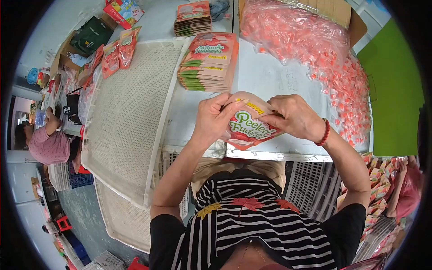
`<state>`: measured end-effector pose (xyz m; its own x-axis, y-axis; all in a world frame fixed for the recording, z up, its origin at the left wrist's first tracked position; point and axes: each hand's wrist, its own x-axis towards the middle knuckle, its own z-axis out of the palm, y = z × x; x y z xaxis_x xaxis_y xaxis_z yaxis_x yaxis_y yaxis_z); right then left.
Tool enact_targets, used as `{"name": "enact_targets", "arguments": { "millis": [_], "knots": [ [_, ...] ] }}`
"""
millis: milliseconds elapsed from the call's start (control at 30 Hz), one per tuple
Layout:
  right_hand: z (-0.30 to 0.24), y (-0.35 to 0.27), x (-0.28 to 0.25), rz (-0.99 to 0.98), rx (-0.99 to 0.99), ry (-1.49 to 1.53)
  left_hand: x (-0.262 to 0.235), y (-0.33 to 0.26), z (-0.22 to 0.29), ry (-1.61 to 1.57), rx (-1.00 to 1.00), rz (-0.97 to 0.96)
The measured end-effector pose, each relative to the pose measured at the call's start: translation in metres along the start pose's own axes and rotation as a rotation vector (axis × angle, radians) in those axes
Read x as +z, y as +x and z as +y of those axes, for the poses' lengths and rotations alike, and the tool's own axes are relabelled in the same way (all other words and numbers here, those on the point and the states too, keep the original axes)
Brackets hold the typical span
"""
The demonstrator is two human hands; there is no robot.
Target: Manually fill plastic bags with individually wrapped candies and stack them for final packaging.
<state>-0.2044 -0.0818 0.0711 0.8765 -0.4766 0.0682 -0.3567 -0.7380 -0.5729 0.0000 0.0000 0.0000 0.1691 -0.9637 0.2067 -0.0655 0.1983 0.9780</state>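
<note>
Fingers of the L hand (214, 117) are pinched in, thumb laid over the front, w/ hold of the top L part of a flat pink printed plastic pouch (243, 135). Those of the R hand (294, 116) are curled tight, thumb and index pinching its top R edge. So I've got the pouch btwn both hands, at the near edge of a flat white table (274, 72); can't tell on my feed if its bottom rests there. R wrist has a red band bracelet (324, 132).

Just beyond the L hand I see a tall stack of pink-and-green flat pouches (218, 51), so not much room that way; a smaller 2nd pouch stack (192, 19) sits behind it. To L, a big white perforated plastic tray (130, 112) blocks that side, w/ a few plump pink pouches (128, 47) at its far end. To R, a loose heap of small pink pcs in clear wrappers (348, 96) lies past the R wrist, against a bulky clear plastic bag (292, 29) of same; a bright green panel (396, 90) bounds it. Farther out: a dark green bag (92, 35) far L, a co-worker in a pink top (49, 146) well off L, another person in a red top (407, 193) far R.
</note>
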Motion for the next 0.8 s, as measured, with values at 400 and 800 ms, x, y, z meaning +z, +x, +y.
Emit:
{"name": "enact_targets", "arguments": {
  "millis": [400,800],
  "knots": [
    [0.004,0.009,0.009,0.051,-0.052,-0.035,-0.026,0.009,0.011,-0.096,-0.076,0.033],
    [-0.034,0.067,-0.017,0.159,0.268,0.884,-0.046,-0.012,-0.002,0.562,0.387,0.334]
  ]
}}
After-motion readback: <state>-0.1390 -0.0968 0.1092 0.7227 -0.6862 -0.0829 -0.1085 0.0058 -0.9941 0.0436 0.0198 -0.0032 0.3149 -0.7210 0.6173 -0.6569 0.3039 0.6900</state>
